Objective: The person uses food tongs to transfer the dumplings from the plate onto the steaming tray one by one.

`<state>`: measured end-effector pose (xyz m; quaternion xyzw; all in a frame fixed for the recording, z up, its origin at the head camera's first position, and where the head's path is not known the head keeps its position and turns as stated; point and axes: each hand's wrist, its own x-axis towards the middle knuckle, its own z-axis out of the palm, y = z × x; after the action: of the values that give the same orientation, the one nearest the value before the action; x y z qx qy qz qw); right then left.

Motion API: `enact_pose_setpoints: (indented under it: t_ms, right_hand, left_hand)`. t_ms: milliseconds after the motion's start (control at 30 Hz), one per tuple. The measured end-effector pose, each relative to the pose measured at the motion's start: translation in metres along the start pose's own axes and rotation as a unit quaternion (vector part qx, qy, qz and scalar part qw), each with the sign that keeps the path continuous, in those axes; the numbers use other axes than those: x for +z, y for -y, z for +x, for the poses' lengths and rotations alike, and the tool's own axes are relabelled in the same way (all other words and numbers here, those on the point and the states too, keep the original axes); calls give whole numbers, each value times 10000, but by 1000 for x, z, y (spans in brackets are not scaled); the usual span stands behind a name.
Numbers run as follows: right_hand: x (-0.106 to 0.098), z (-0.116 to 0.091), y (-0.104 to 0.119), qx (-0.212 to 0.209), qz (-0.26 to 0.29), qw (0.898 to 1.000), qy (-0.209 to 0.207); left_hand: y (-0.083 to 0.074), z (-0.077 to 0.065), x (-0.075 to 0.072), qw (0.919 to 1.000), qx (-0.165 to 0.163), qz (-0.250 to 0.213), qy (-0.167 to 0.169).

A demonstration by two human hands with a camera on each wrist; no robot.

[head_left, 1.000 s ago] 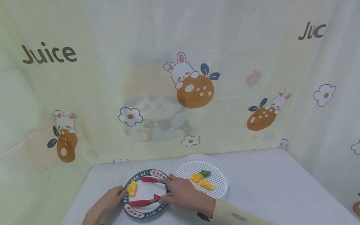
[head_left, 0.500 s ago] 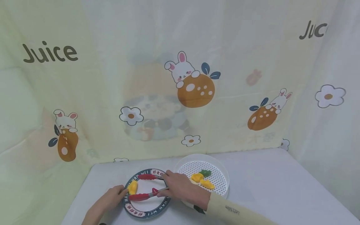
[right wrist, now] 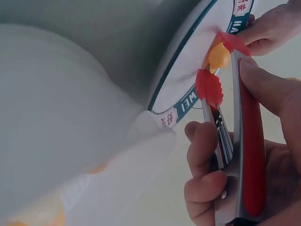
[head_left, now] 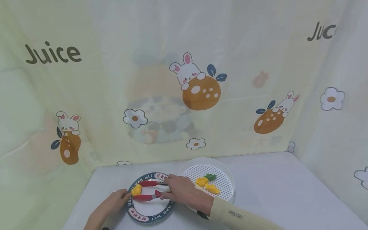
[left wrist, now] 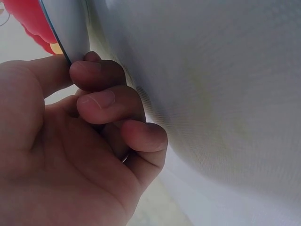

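Observation:
My left hand [head_left: 116,203] pinches the left rim of a round plate [head_left: 164,213], white with a dark blue patterned border. Its thumb and fingertips meet at the plate's edge in the left wrist view [left wrist: 106,94]. Over the plate, my right hand [head_left: 184,193] holds metal tongs [right wrist: 251,155] with red grips and red scalloped tips. Those tips lie on either side of a smooth yellow lump [head_left: 136,190] at the plate's left inner edge. In the right wrist view the yellow lump [right wrist: 218,56] sits between both tips.
Right of the plate stands a round white perforated tray [head_left: 229,179] with a raised wall. Two yellow lumps [head_left: 212,188] and a green one [head_left: 210,176] lie in it. A printed curtain [head_left: 235,127] hangs behind the white table [head_left: 273,191].
The tongs have shifted left and their tips have drawn closer together around the yellow lump. My right hand moved slightly left; my left hand still holds the plate rim.

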<state>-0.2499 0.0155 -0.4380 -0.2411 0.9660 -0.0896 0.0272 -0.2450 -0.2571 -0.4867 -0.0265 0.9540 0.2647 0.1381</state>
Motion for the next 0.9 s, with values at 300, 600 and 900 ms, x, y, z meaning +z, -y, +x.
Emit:
enact_pose_setpoints:
  t_ms: [300,600,900]
  right_hand:
    - [1,-4,-1,48,270,9996,-75]
    - [1,-8,-7,103,289,9995,-107]
    - [-2,-16,-16,253,483,9985,-49]
  left_hand:
    - [-2,0,1,10000,-68,32,-9]
    - [-1,0,1,10000,-64,51,-28]
    - [0,2,0,9999,-101,43,14]
